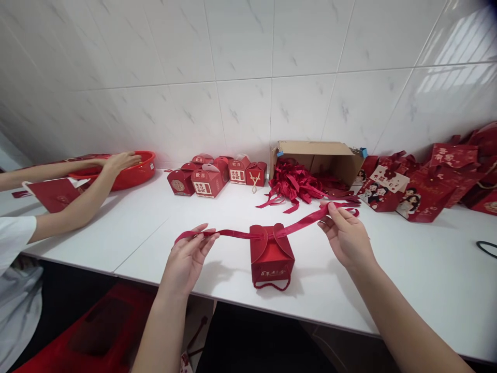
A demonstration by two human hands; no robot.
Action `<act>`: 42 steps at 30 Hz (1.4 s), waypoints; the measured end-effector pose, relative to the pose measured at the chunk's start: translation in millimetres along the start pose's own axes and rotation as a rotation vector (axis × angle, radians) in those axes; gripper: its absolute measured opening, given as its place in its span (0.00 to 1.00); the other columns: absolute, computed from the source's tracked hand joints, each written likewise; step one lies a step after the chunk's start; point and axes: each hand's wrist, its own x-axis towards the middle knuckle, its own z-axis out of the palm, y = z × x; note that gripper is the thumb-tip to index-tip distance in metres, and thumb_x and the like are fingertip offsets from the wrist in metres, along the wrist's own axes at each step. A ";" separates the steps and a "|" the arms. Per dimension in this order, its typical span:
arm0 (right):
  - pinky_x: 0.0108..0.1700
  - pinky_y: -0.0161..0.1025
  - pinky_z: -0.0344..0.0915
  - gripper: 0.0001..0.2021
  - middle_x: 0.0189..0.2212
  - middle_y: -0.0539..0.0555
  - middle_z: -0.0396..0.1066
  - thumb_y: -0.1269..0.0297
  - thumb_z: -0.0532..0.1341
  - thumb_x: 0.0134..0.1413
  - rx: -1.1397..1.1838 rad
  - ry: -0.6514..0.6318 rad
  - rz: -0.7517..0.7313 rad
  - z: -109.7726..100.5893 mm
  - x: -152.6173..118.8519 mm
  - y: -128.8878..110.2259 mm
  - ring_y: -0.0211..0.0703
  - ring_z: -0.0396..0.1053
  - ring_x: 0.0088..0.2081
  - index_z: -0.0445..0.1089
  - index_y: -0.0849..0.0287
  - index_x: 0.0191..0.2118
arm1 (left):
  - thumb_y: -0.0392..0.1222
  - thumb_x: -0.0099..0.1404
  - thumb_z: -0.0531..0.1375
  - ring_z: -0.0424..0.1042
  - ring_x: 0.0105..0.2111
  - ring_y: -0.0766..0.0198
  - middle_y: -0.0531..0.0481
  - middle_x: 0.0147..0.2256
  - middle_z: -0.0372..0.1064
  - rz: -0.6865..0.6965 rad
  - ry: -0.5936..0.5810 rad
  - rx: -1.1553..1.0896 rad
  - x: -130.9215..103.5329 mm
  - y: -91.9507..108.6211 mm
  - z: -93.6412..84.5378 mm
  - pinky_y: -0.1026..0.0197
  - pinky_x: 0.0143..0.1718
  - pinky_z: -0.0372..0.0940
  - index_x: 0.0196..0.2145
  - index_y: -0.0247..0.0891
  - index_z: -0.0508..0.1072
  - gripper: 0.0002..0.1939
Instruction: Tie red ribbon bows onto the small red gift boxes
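Note:
A small red gift box (272, 256) stands on the white table near its front edge, with a dark red cord handle (272, 285) hanging down its front. Through the top flaps of the box runs a crimson ribbon (236, 234), stretched out to both sides. On the left, my left hand (190, 254) pinches one end of it between thumb and fingers. My right hand (345, 233) grips the other end, a little higher and to the right of the box. Neither hand touches the box itself.
Behind lies an open cardboard box (316, 148) spilling a heap of red ribbons (297, 181). Several small red boxes (209, 178) stand left of it, more red gift boxes (423, 186) at right. At far left a co-worker's hands (122, 160) reach into a red basin (135, 176).

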 end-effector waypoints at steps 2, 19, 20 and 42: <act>0.29 0.27 0.69 0.14 0.28 0.49 0.70 0.58 0.73 0.36 -0.004 0.015 -0.038 -1.7 1.0 -0.8 0.30 0.65 0.27 0.75 0.60 0.29 | 0.33 0.52 0.64 0.76 0.30 0.64 0.51 0.29 0.72 0.024 0.025 0.044 1.6 -1.0 -0.1 0.71 0.23 0.68 0.29 0.33 0.73 0.04; 0.32 0.35 0.69 0.08 0.26 0.49 0.72 0.58 0.66 0.51 -0.309 -0.404 -0.480 66.0 7.4 -55.1 0.37 0.70 0.28 0.74 0.57 0.30 | 0.41 0.55 0.64 0.59 0.17 0.73 0.53 0.21 0.66 0.606 -0.256 0.310 1.4 73.7 111.7 0.68 0.14 0.49 0.22 0.35 0.74 0.08; 0.32 0.35 0.69 0.08 0.26 0.49 0.72 0.58 0.65 0.51 -0.323 -0.432 -0.470 70.3 6.6 -56.6 0.38 0.70 0.28 0.74 0.57 0.30 | 0.43 0.56 0.64 0.60 0.17 0.73 0.52 0.21 0.68 0.609 -0.267 0.320 0.8 74.7 116.6 0.68 0.14 0.49 0.22 0.35 0.74 0.09; 0.32 0.37 0.72 0.08 0.27 0.50 0.76 0.57 0.68 0.47 -0.322 -0.442 -0.536 95.7 4.7 -69.6 0.40 0.73 0.30 0.77 0.55 0.30 | 0.44 0.56 0.64 0.69 0.25 0.68 0.52 0.23 0.71 0.695 -0.334 0.307 -5.0 69.5 127.9 0.66 0.24 0.62 0.26 0.37 0.76 0.08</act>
